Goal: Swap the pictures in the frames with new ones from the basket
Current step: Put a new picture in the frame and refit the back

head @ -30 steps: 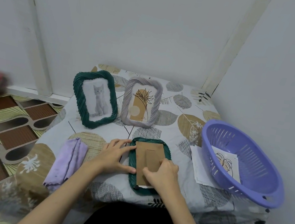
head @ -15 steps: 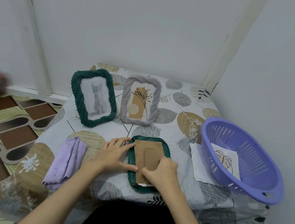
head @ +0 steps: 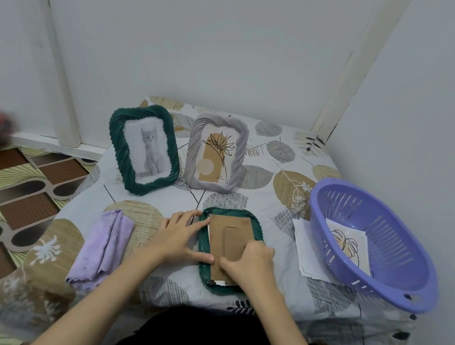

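Purple cloth (head: 102,245) lying folded at the left of the bench (head: 279,163), same spot as a second ago. Behind it, green frame with the cat picture (head: 144,148) propped upright, grey frame with the plant print (head: 217,152) just beside it, neither shifted. Left hand (head: 179,238) spread flat on the left rim of the face-down green frame (head: 229,251), fingers straight, thumb stretched along the lower edge, hardly moved since the earlier frame. Brown backing board (head: 229,234) still sitting in that frame, a sliver of white paper peeking out at its left and bottom edges. Right hand (head: 250,262) curled down on the lower part of the board, pressing or pinching, cannot tell which. Far right, purple basket (head: 401,279) tilted on loose sheets (head: 303,245), leaf print (head: 349,245) inside, unchanged.
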The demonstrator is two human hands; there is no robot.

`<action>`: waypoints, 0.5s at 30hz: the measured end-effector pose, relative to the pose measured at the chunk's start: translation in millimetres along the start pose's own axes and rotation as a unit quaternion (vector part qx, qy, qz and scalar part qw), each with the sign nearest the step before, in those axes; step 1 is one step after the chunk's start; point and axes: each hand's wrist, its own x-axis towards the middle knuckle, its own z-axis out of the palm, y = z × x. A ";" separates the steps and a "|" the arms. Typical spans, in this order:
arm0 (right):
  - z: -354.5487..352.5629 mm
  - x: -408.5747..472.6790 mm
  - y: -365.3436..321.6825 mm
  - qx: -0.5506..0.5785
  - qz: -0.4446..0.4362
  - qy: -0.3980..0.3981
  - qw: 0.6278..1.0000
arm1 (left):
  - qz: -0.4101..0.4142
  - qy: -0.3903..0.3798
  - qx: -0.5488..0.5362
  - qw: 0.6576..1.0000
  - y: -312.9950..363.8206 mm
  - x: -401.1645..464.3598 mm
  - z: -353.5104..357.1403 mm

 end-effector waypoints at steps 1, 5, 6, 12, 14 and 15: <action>0.4 -0.4 0.2 0.000 0.000 0.003 1.000 | 0.000 0.000 -0.007 1.000 0.7 -0.3 0.3; 1.6 0.0 3.4 0.017 -0.002 0.017 1.000 | -0.007 0.030 -0.038 0.999 3.4 -0.5 2.2; 1.6 0.8 4.6 0.022 -0.003 0.018 1.000 | -0.007 0.038 -0.038 0.999 3.7 -0.1 2.7; 2.1 4.2 7.9 0.028 -0.013 0.018 0.999 | -0.007 0.026 -0.015 1.000 4.2 1.5 3.4; 2.6 4.6 8.1 0.027 -0.016 0.020 0.999 | -0.011 0.023 0.005 1.000 2.9 2.8 4.9; 2.7 4.8 8.4 0.026 -0.017 0.022 0.999 | -0.014 0.024 0.014 1.000 2.1 4.1 5.7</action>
